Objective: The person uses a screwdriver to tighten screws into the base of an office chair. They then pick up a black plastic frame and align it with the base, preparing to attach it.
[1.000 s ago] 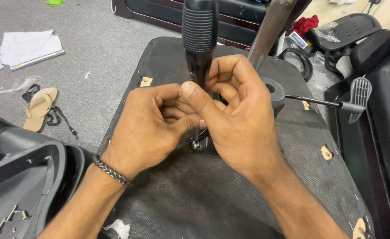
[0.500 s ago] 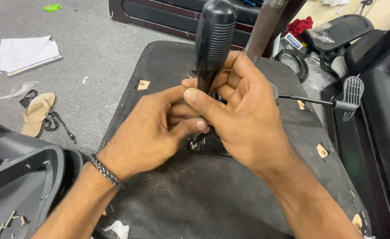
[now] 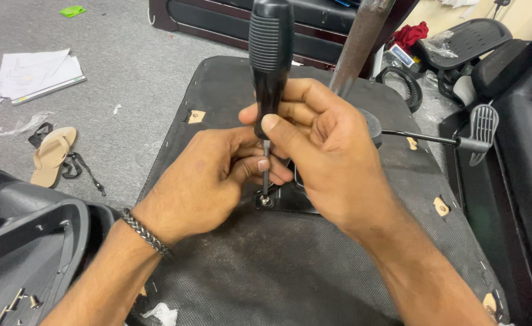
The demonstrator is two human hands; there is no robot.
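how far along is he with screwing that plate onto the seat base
Done: the metal plate already lies flat on the seat base. In hand: the right hand holds the screwdriver upright, tip on a screw at the plate's corner, while the left hand steadies the shaft. Left: whether that screw is fully in, and the other corners, cannot be seen.

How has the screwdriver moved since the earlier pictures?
Yes. The screwdriver stood upright, leaned right toward the metal post, and is upright again, tip on the screw. Both hands hold it.
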